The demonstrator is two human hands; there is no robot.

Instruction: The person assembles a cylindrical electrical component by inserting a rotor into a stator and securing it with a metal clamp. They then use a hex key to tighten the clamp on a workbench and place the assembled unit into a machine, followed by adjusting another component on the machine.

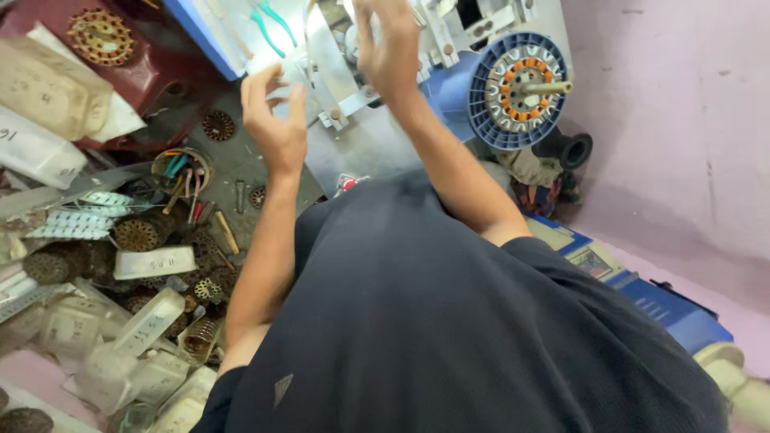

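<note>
My left hand (274, 120) is raised over the bench with its fingers curled and apart, and I see nothing in it. My right hand (391, 50) is up higher, against the metal frame of a winding machine (341, 76). Its fingertips run off the top edge, so what they touch is hidden. To the right of that hand a round blue disc carries a stator with orange coils (520, 88) on a shaft. My dark shirt (449, 337) fills the lower middle of the view.
Teal-handled pliers (273, 22) lie on the blue machine top. At the left are heaps of round brown stator cores (136, 234), white packets (152, 261) and a ring of coloured wires (180, 168). A blue box (674, 309) stands at the lower right by a pink wall.
</note>
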